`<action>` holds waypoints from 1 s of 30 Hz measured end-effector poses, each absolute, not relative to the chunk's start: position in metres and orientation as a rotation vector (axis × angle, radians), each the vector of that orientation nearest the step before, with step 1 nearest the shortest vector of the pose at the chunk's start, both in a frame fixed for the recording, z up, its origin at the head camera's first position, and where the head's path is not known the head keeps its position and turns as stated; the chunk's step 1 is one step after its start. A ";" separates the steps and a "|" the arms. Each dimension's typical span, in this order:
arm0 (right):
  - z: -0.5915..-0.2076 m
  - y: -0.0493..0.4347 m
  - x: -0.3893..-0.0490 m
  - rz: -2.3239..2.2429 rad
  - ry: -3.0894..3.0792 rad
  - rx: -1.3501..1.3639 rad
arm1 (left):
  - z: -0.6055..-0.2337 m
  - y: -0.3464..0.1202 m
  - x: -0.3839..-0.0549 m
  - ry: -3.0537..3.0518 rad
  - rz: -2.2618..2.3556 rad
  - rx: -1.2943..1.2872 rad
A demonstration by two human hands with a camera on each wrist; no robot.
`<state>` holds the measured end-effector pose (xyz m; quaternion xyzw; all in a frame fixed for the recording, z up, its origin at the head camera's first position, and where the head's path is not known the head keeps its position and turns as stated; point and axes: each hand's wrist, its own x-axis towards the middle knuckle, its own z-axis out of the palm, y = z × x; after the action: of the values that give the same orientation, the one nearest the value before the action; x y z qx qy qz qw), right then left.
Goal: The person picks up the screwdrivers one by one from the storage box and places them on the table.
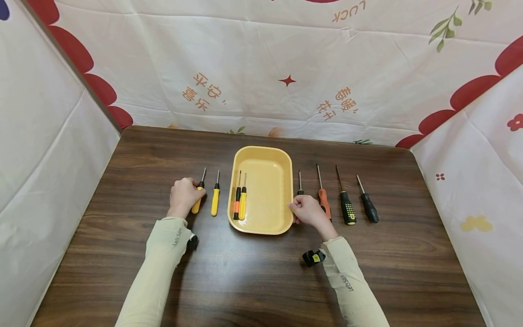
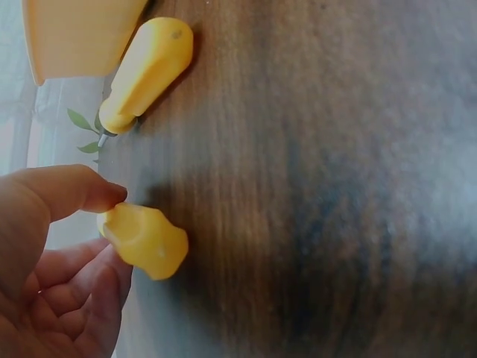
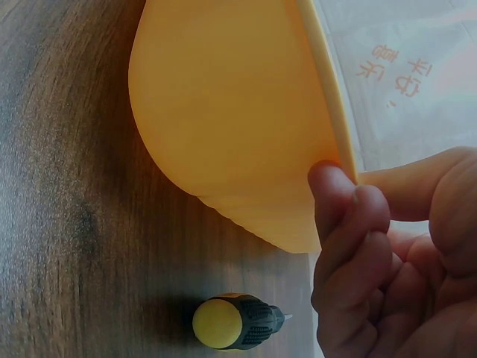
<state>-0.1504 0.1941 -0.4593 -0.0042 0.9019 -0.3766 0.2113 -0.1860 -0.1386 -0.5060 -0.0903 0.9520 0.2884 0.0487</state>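
Note:
My left hand (image 1: 185,196) pinches the yellow handle of a screwdriver (image 1: 197,205) between thumb and fingers, left of the tray; in the left wrist view the handle's butt (image 2: 155,246) points at the camera. A second yellow screwdriver (image 1: 214,202) lies just right of it. The rim of a yellow plastic tray (image 1: 261,233) is pinched at its right side by my right hand (image 1: 308,210), thumb over the edge and fingers outside. Inside the tray, at its left, lie an orange-and-black screwdriver (image 1: 237,204) and a slim yellow screwdriver (image 1: 243,205).
Right of the tray, a screwdriver (image 1: 300,181) lies partly hidden by my right hand. Beyond it lie an orange screwdriver (image 1: 323,200), a black-and-yellow one (image 1: 347,209) and a black one (image 1: 369,208). Printed cloth (image 1: 253,68) hangs behind the wooden table (image 1: 253,281).

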 end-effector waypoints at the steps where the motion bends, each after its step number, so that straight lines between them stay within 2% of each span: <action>1: -0.459 0.194 -0.150 -1.046 2.506 -0.010 | -0.506 -0.139 -0.186 2.902 0.877 -0.277; 30: -0.459 0.194 -0.151 -1.038 2.495 -0.002 | -0.502 -0.137 -0.184 2.915 0.865 -0.293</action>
<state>-0.1514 0.1936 -0.4592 -0.0008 0.9011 -0.3750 0.2179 -0.1836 -0.1374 -0.5025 -0.0959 0.9533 0.2829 0.0434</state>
